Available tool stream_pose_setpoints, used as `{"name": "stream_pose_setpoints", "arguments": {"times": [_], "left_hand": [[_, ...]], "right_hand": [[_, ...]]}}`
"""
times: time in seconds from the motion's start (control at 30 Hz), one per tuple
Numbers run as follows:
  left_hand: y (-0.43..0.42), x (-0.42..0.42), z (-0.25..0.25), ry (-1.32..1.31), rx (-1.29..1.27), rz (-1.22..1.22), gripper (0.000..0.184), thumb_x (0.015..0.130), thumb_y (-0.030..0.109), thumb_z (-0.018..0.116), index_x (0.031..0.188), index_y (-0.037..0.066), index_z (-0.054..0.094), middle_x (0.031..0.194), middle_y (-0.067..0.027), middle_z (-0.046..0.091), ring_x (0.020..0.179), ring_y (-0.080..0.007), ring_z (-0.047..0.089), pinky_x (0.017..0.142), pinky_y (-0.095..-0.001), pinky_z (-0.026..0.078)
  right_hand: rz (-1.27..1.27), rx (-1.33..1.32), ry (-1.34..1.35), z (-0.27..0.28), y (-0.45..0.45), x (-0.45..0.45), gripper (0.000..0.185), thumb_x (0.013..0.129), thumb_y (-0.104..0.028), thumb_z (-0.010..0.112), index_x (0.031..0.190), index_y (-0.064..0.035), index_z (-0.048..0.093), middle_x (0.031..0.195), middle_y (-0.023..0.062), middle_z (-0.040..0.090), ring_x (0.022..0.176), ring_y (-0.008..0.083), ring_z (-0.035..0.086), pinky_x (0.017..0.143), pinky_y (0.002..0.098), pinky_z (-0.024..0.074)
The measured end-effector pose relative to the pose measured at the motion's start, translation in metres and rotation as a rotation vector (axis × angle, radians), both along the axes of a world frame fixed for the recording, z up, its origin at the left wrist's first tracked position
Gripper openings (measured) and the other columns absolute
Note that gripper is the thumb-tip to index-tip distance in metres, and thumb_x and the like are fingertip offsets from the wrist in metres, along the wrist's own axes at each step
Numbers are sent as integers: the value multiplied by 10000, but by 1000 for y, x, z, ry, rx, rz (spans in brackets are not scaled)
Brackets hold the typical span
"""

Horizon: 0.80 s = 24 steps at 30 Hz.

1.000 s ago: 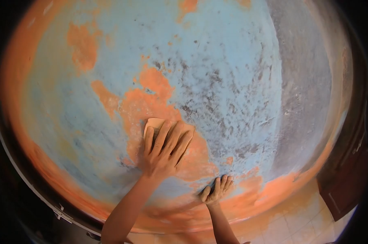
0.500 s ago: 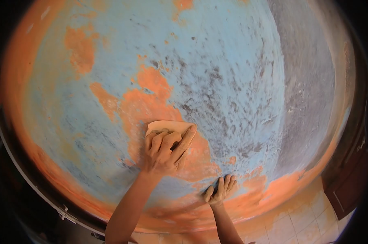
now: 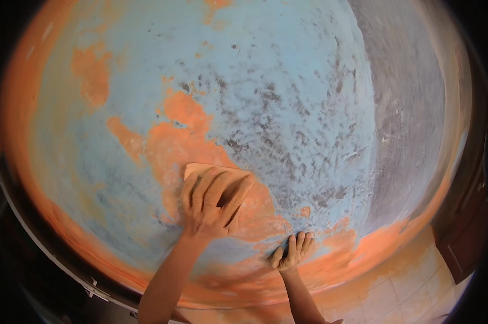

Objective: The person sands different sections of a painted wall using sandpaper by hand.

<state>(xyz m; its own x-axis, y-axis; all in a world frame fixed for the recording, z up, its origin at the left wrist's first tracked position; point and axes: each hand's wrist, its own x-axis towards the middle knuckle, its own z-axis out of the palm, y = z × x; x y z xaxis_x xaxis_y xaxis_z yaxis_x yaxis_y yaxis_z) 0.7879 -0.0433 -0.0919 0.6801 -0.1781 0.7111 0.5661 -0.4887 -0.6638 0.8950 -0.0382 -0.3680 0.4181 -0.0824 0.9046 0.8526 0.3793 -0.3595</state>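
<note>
A large rounded surface (image 3: 303,108), painted blue, orange and grey with dark specks, fills most of the view. On an orange patch low in its middle, my left hand (image 3: 209,202) presses a thin tan sheet (image 3: 195,168) against it, fingers bent over the sheet. The sheet's upper edge shows above the fingertips. To the right and lower down, my right hand (image 3: 294,251) rests on the surface near its bottom edge, fingers apart and nothing in it. Both hands look dusty.
A tiled floor (image 3: 398,294) with orange dust shows at the lower right. Beside it stands a dark red-brown panel (image 3: 462,243). A pale curved rail (image 3: 44,248) runs along the lower left, with a small bracket (image 3: 95,290) on it.
The surface has shifted slightly left in view. My left hand and the sheet sit a little further left; its fingers bent, then partly straightened. My right hand has stayed nearly in place.
</note>
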Motion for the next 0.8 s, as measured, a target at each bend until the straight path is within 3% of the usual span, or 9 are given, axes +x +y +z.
{"name": "stream_pose_setpoints", "arguments": {"times": [0.1, 0.17, 0.27, 0.4, 0.47, 0.5, 0.6, 0.73, 0.8], "left_hand": [[-5, 9, -6, -99, 67, 82, 306, 921, 259, 554, 1177, 206, 714, 1075, -2, 576, 1044, -206, 534, 963, -459, 388], [-5, 10, -20, -64, 92, 149, 330, 908, 240, 560, 1198, 175, 705, 1038, 0, 566, 958, -209, 511, 858, -429, 395], [-6, 3, -20, 77, 50, 129, 336, 900, 223, 562, 1193, 139, 704, 1035, -9, 565, 928, -223, 503, 815, -427, 399], [-7, -7, 7, 20, 59, 158, 335, 891, 218, 571, 1185, 129, 706, 1029, -12, 565, 899, -223, 511, 792, -427, 408], [-11, -3, 2, 17, -48, 164, 339, 875, 214, 584, 1179, 126, 707, 1013, -22, 577, 820, -212, 515, 752, -417, 417], [-6, -3, -9, 126, -1, 48, 346, 871, 215, 581, 1182, 125, 703, 993, -31, 591, 758, -222, 510, 720, -421, 422], [-6, 2, -19, 120, 26, 63, 351, 872, 209, 575, 1188, 121, 699, 989, -39, 601, 733, -240, 497, 684, -426, 408], [-17, 11, -3, -99, -37, 163, 400, 864, 220, 584, 1240, 113, 669, 971, -60, 541, 828, -245, 496, 735, -435, 394], [-12, 13, -24, -59, -47, 152, 390, 877, 199, 560, 1239, 107, 669, 956, -43, 534, 804, -229, 473, 729, -416, 373]], "right_hand": [[2, 8, 9, 0, 2, 0, 547, 906, -200, 460, 1403, 28, 436, 1522, 224, 348, 1458, 414, 214, 1194, 549, 79], [-2, 14, 10, -1, 2, 0, 553, 900, -198, 460, 1403, 30, 436, 1524, 224, 346, 1458, 417, 212, 1194, 549, 80], [-4, -21, -8, -4, 0, 1, 563, 895, -201, 460, 1407, 32, 434, 1526, 224, 343, 1456, 418, 216, 1194, 548, 83], [-11, -5, 6, -3, 3, 1, 573, 884, -185, 457, 1413, 32, 431, 1522, 236, 343, 1451, 433, 221, 1185, 560, 89], [1, -5, 8, -3, 0, -1, 574, 875, -165, 456, 1411, 39, 431, 1516, 251, 347, 1447, 447, 222, 1178, 572, 93], [-9, -9, 2, -2, 0, -1, 572, 875, -164, 455, 1408, 41, 435, 1514, 255, 347, 1445, 448, 228, 1178, 571, 97], [-27, -7, -11, -3, 2, 2, 563, 873, -159, 450, 1398, 46, 444, 1513, 257, 348, 1442, 448, 237, 1178, 569, 106], [-19, 6, 3, -4, 2, 0, 563, 863, -155, 452, 1389, 47, 452, 1518, 241, 350, 1446, 443, 232, 1177, 568, 112], [-21, -14, 1, -5, 0, 0, 566, 860, -152, 452, 1389, 48, 451, 1520, 238, 350, 1445, 444, 233, 1176, 570, 112]]}}
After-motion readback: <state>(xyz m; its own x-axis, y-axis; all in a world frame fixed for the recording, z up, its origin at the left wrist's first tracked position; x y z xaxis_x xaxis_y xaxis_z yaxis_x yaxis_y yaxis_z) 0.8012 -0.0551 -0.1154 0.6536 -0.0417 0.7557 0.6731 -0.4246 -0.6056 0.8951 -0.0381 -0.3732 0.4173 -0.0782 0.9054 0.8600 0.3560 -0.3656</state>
